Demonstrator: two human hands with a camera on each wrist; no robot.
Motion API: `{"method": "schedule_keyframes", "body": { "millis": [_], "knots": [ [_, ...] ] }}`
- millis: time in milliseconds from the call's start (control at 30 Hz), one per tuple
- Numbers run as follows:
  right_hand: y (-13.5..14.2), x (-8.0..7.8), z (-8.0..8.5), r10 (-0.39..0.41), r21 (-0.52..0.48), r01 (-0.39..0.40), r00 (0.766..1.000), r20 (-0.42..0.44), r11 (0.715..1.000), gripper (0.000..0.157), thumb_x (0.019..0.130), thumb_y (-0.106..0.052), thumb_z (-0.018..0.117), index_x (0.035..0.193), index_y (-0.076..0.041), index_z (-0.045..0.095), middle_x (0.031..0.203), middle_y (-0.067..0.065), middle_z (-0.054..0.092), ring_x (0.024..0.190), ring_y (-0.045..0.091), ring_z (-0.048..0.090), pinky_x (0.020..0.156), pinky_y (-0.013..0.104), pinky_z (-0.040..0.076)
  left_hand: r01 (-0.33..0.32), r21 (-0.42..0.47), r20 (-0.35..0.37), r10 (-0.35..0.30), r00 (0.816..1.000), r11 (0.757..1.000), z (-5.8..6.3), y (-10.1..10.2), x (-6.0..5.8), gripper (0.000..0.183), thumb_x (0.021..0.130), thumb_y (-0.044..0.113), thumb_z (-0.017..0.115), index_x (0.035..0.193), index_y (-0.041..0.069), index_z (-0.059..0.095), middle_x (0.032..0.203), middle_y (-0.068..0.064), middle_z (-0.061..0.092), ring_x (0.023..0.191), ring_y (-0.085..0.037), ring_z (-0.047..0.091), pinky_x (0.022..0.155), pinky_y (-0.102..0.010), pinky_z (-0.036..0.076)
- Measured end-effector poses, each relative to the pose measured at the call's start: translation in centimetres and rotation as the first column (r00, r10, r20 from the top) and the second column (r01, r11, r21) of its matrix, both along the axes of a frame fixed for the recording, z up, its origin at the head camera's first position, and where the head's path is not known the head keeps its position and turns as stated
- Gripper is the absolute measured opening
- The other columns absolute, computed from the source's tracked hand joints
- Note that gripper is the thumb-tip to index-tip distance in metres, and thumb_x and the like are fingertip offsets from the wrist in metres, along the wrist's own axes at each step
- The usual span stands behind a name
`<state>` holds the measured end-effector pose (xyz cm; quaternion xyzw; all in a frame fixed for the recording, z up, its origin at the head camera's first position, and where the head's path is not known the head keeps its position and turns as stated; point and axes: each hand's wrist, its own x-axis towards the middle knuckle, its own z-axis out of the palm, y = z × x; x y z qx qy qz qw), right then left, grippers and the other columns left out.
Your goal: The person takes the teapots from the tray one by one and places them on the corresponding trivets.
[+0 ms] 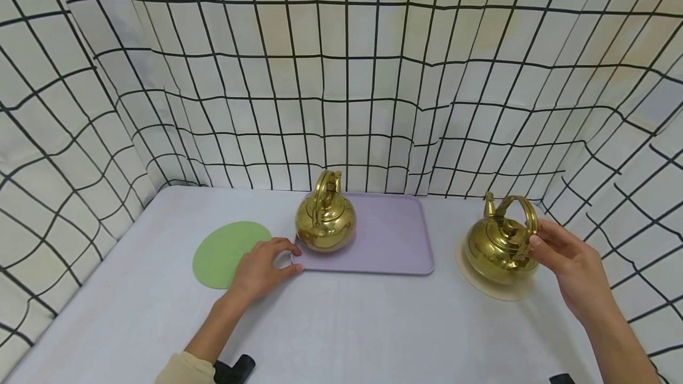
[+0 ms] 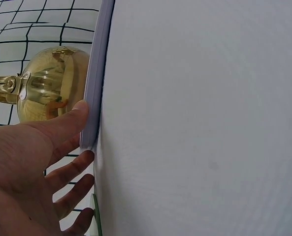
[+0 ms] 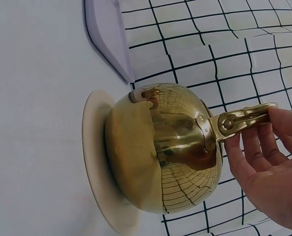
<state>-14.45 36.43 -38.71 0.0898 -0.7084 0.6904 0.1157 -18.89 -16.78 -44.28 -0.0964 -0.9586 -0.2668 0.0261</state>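
Fingers (image 3: 254, 155) of the right hand (image 1: 575, 272) are curled round the arched handle (image 1: 530, 218) of a polished gold-toned kettle (image 1: 496, 253), which is held upright over a beige round mat (image 1: 493, 291); whether its base is fully borne by that mat cannot be made out, even from the right wrist view. By the left hand (image 1: 256, 268), the near corner of a lilac tray (image 1: 392, 233) is pinched between thumb and index finger, the thumb being pressed against the outer wall while the remaining fingers are spread below. With the tray taken as the clock's centre in the head view, the beige mat is found between three and four o'clock, and a green oval mat (image 1: 213, 256) at nine, its four o'clock edge partly covered by the left hand. A second kettle (image 1: 325, 227) is stood upright on the tray towards nine o'clock, just beside the pinched corner, its handle raised. On the held kettle, the spout (image 1: 489, 205) is pointed towards eleven o'clock. Everything is set on a white tabletop (image 1: 373, 325), behind which, at twelve o'clock, white cloth with black grid lines (image 1: 363, 82) is hung.
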Motion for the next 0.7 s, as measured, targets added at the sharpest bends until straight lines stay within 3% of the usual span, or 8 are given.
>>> {"method": "schedule_keyframes", "body": {
  "millis": [700],
  "knots": [
    [0.24,0.37,-0.02,0.006,-0.051,-0.004,0.999,0.035,0.999,0.040,0.101,0.004,0.060,0.139,-0.009,0.064,0.120,-0.009,0.075,0.107,0.000,0.072,0.088,0.014,0.058,-0.005,0.008,-0.008,0.005,1.000,1.000,0.04,0.13,0.13,0.023,0.089,0.031,0.081,0.109,0.023,0.075,0.138,-0.008,0.069,0.129,-0.042,0.060,0.105,-0.066,0.047]
  ]
}}
